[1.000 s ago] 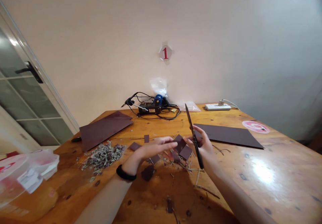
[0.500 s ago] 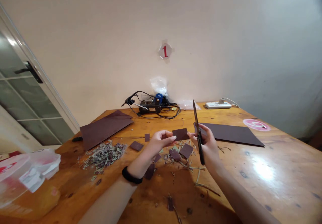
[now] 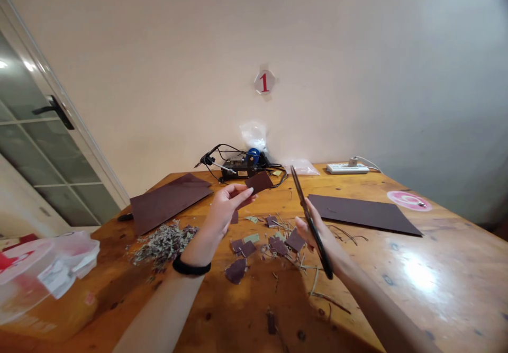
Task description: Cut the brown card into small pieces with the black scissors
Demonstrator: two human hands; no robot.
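My left hand [image 3: 223, 209] pinches a small dark brown rectangular sheet piece [image 3: 260, 182] between thumb and fingers, raised above the table. In my right hand [image 3: 322, 236] is a pair of scissors [image 3: 298, 184], blades together and pointing up, apart from the piece. Below and between the hands lie several cut brown scraps [image 3: 237, 271], some showing a pale green side [image 3: 251, 238], among thin dry stalks [image 3: 313, 284]. A large brown sheet [image 3: 365, 215] lies flat beyond my right hand, and more brown sheets [image 3: 169, 199] lie at the left.
A heap of dry grey-green shreds [image 3: 164, 244] is on the wooden table [image 3: 448, 300] near my left forearm. Plastic tubs [image 3: 47, 284] stand at the left edge. A black cabled device [image 3: 240, 169], clear bags [image 3: 299, 166] and a white power strip [image 3: 347, 168] sit at the back.
My left hand has moved left and up with the brown piece, away from my right hand. The scissors have tilted left, and my right-hand fingers no longer touch the piece.
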